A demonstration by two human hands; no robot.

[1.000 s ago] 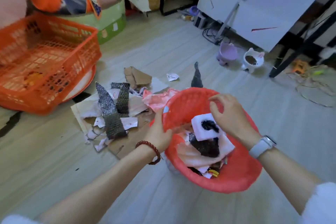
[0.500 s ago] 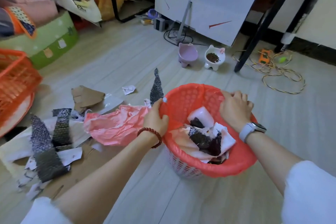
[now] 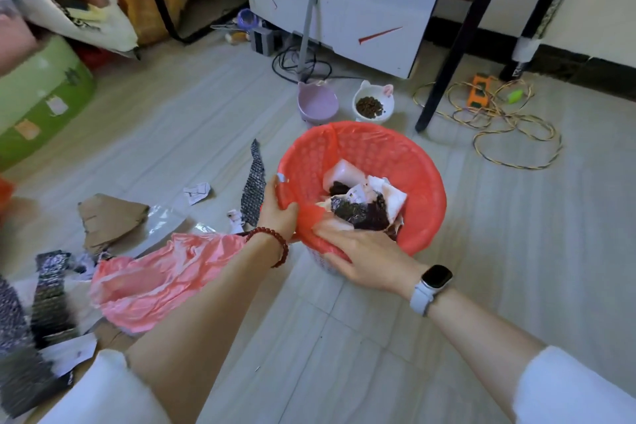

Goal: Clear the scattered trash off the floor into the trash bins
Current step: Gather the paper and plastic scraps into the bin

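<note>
Gripping the red liner at the trash bin's (image 3: 406, 162) near-left rim, the left hand (image 3: 278, 213) pinches plastic while the right hand (image 3: 364, 256) lies flat-fingered over the front edge (torn paper and a pink bag (image 3: 155, 272) litter the floor (image 3: 516, 234) left).

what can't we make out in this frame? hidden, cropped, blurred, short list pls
Head view only:
- Bin base and lower trash: hidden by the red liner and top scraps.
- Right hand fingertips: tucked under the liner at the rim, grip unclear.
- Black mesh strips, bottom left: motion-blurred, cut by the edge.
- Green box stickers: too blurred to read.
- Paper scrap print: too small.
</note>
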